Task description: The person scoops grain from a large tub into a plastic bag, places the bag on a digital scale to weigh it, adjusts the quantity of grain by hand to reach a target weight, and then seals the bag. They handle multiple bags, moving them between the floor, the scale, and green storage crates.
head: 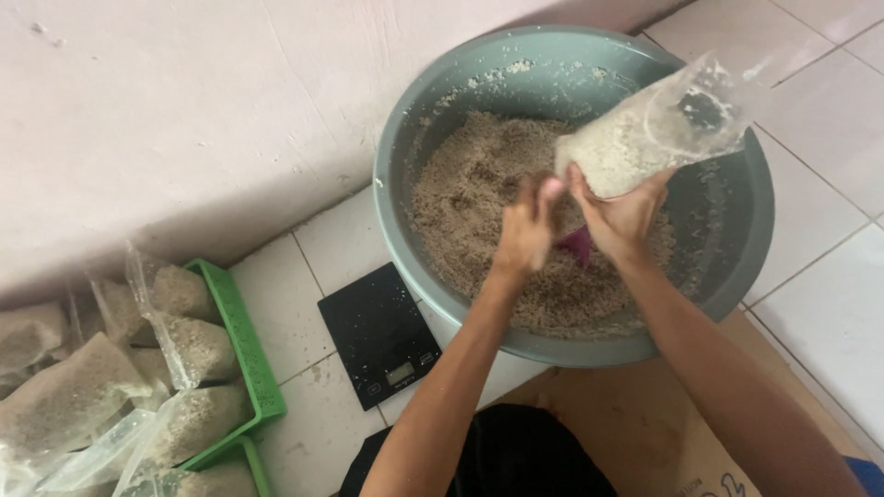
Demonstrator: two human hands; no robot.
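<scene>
A large grey basin (737, 267) on the tiled floor holds a mound of pale brown grainy mix (470, 202). My right hand (622, 216) grips a clear plastic bag (658, 129), partly filled with the same mix, tilted over the basin. My left hand (527, 225) is beside it over the mix, its fingers bunched at the bag's lower end; whether it holds anything I cannot tell. A pink scoop (577, 245) shows between the two hands, mostly hidden.
A black digital kitchen scale (379, 333) lies on the floor left of the basin. A green plastic basket (241, 345) at the left holds several filled clear bags (189, 345). A pink wall runs behind. Brown cardboard (635, 433) lies under me.
</scene>
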